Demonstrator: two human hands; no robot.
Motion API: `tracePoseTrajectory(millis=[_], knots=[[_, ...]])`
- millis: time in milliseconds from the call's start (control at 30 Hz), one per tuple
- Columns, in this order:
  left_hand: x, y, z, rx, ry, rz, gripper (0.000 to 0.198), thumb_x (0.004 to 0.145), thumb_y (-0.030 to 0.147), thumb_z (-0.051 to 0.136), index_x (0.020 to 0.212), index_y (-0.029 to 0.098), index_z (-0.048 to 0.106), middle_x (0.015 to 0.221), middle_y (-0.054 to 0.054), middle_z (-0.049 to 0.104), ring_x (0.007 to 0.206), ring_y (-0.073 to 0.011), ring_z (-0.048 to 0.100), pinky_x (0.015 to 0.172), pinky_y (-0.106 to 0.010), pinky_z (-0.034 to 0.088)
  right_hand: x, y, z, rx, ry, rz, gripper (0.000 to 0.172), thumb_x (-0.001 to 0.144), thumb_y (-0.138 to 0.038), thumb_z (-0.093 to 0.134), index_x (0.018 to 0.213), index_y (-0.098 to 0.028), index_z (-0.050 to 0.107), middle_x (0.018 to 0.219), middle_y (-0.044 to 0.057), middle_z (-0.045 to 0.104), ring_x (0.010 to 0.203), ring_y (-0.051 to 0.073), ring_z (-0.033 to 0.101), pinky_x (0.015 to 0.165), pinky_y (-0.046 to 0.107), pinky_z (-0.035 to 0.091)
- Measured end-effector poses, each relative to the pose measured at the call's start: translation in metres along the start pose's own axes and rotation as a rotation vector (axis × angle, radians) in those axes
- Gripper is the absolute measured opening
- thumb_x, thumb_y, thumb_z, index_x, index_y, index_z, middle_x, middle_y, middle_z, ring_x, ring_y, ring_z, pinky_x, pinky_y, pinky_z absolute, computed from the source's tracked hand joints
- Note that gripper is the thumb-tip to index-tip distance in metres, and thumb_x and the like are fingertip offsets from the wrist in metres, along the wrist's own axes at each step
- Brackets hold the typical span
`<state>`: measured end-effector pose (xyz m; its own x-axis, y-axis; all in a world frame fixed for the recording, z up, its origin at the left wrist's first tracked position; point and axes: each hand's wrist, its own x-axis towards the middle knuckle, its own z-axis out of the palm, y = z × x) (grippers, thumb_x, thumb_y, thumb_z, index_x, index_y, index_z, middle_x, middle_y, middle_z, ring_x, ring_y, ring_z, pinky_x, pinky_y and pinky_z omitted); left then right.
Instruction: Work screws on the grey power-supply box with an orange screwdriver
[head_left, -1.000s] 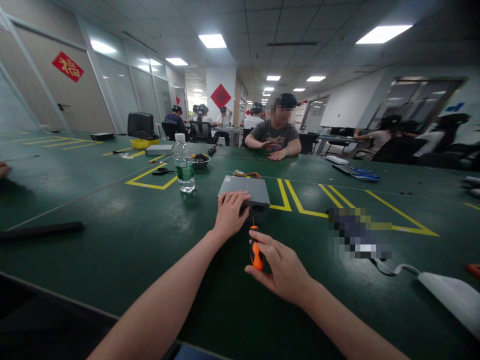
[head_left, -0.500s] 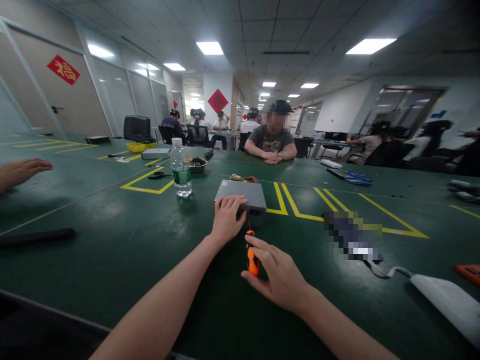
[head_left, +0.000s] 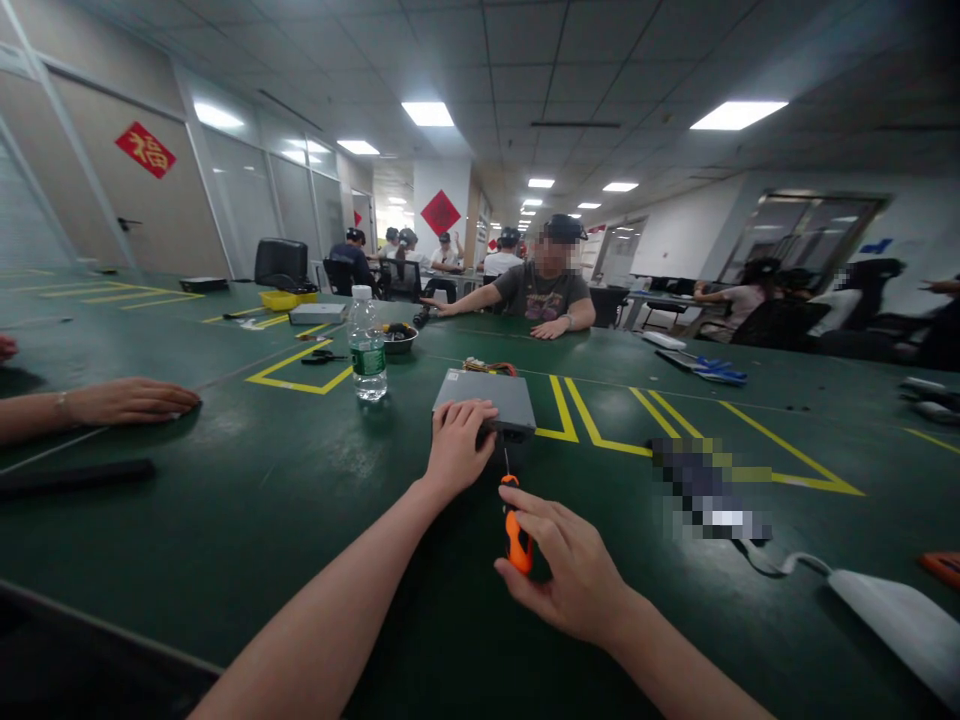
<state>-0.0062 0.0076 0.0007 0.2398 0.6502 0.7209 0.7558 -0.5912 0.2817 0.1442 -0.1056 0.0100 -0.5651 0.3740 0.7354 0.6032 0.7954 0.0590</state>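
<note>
A grey metal computer power supply (head_left: 510,395) lies on the green table, its bundle of coloured cables (head_left: 489,367) at the far side. My left hand (head_left: 461,440) grips its near left corner, fingers over the top and thumb at the front face. A screwdriver (head_left: 517,540) with an orange and black handle is held between the thumb and fingers of my right hand (head_left: 574,565). Its thin shaft points at the front face of the power supply; I cannot tell whether the tip touches a screw.
A water bottle (head_left: 368,350) stands left of the power supply, with a metal bowl (head_left: 401,343) behind. Another person's hand (head_left: 139,401) rests at left near a black bar (head_left: 75,480). Someone sits opposite. At right lie a blurred dark device (head_left: 701,490) and white box (head_left: 892,620).
The view has shifted slightly. The person opposite has parted their hands, one arm stretching left. At the left, another person's hand has come further in onto the table. My hands keep their holds.
</note>
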Motion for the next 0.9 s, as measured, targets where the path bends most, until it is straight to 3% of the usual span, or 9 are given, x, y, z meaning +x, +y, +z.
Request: tracePoseTrajectory(millis=[333,633,767,900], knots=[[-0.001,-0.001,-0.001,0.002,-0.013,0.024,0.028,0.079,0.019,0.051,0.106,0.027,0.052,0.118,0.001,0.056,0.115,-0.0175,0.044,0.103,-0.039,0.022,-0.008,0.012,-0.015,-0.056,0.041,0.013,0.022,0.075,-0.025,0.052,0.094,-0.017,0.045,0.094,0.014,0.063,0.076,0.019,0.062,0.061,0.031,0.051],[-0.002,-0.002,-0.002,-0.004,-0.035,0.035,0.034,0.077,0.014,0.047,0.109,0.027,0.050,0.120,0.002,0.055,0.117,-0.0162,0.042,0.104,-0.037,0.021,-0.010,0.015,-0.013,-0.067,0.037,0.017,0.022,0.076,-0.025,0.053,0.095,-0.015,0.046,0.098,0.014,0.061,0.083,0.020,0.060,0.067,0.032,0.051],[-0.002,-0.002,-0.002,-0.005,-0.041,0.041,0.034,0.078,0.014,0.046,0.109,0.027,0.050,0.120,0.002,0.055,0.116,-0.0161,0.042,0.104,-0.037,0.020,-0.009,0.012,-0.013,-0.090,-0.026,0.034,0.022,0.077,-0.025,0.052,0.097,-0.015,0.048,0.101,0.014,0.060,0.082,0.019,0.059,0.067,0.033,0.050],[-0.003,-0.003,-0.003,-0.003,-0.045,0.044,0.036,0.077,0.013,0.046,0.110,0.027,0.050,0.121,0.002,0.054,0.117,-0.0164,0.042,0.104,-0.037,0.020,-0.006,0.005,-0.017,-0.142,-0.180,0.020,0.026,0.082,-0.026,0.049,0.106,-0.019,0.053,0.107,0.014,0.056,0.081,0.019,0.059,0.067,0.034,0.049]])
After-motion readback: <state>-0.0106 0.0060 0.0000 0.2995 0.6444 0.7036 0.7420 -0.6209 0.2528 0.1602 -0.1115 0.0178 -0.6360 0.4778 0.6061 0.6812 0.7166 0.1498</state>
